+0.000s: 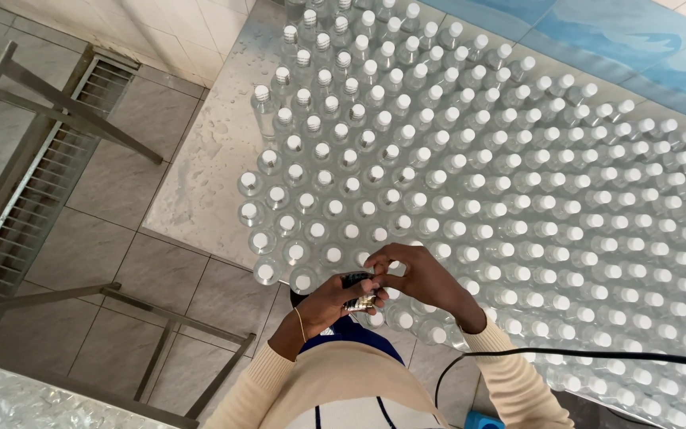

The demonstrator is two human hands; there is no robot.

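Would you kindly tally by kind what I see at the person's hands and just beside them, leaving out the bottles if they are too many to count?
left hand: 1
right hand: 1
small dark object between the hands: 1
black cable: 1
blue object at the bottom edge: 1
clear white-capped bottles: too many to count
Total without bottles: 5

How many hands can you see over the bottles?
2. The left hand holds a small dark thing low in the middle; the right hand touches it from the right, above the bottles.
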